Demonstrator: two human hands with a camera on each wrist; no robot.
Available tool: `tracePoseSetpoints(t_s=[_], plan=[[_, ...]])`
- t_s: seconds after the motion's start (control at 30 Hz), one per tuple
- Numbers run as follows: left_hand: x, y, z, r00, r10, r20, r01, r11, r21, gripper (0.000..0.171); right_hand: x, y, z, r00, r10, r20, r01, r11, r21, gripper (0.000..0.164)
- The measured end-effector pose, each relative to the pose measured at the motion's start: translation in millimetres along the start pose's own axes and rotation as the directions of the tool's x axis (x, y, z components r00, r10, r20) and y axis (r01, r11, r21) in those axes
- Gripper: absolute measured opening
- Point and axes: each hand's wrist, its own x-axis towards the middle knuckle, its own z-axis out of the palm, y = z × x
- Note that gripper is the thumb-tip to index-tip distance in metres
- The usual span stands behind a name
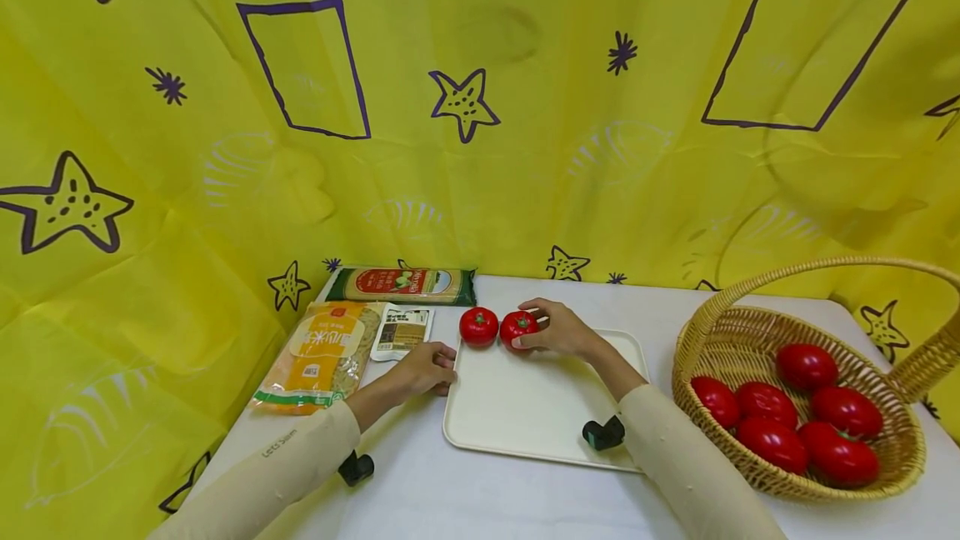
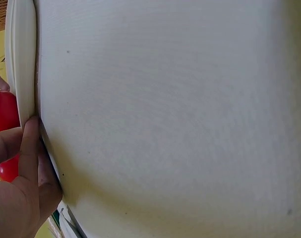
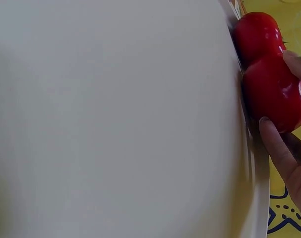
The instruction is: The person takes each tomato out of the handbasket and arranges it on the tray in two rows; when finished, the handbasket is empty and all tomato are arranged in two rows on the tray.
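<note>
My right hand [image 1: 558,329] grips a red tomato [image 1: 517,330] at the far left part of the cream tray [image 1: 540,407]. Right beside that tomato, a second tomato [image 1: 478,327] sits in the tray's far left corner. In the right wrist view the held tomato [image 3: 274,94] lies between thumb and fingers, against the other tomato [image 3: 257,37]. At the tray's left edge, my left hand [image 1: 423,369] pinches the rim; the left wrist view shows its fingers [image 2: 29,153] at the raised edge.
On the right stands a wicker basket [image 1: 911,448] with a tall handle, holding several red tomatoes [image 1: 772,444]. Left of the tray lie an orange-and-clear food bag [image 1: 318,352], a small white packet [image 1: 402,332] and a green-ended noodle pack [image 1: 405,284]. A yellow patterned curtain [image 1: 525,173] hangs behind the table.
</note>
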Motion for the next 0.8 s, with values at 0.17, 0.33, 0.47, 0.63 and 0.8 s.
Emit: tracePoseSetpoints(t_s=[0.17,0.33,0.47,0.63,0.8], plan=[[-1.0,0.9,0.0,1.0,0.006,-0.002,-0.006,1.0,0.006,0.038,0.6,-1.1,1.3,1.0,0.006,0.0,-0.006,1.0,0.022,0.062],[-2.2,1.5,0.6,1.0,0.007,-0.006,-0.007,1.0,0.009,0.038,0.4,-1.0,0.2,0.999,-0.007,0.033,0.006,1.0,0.03,0.063],[-2.2,1.7,0.9,1.0,0.003,-0.01,-0.003,1.0,0.006,0.038,-0.4,-1.7,-3.0,0.998,-0.007,0.056,0.005,1.0,0.029,0.063],[-2.8,2.2,1.2,1.0,0.003,-0.013,-0.003,1.0,0.004,0.037,-0.7,-2.3,-5.7,0.998,-0.015,0.067,0.013,1.0,0.028,0.065],[-3.6,3.0,1.5,1.0,0.009,-0.013,-0.009,1.0,0.011,0.038,0.3,-1.6,-5.7,0.997,-0.02,0.073,0.018,1.0,0.023,0.07]])
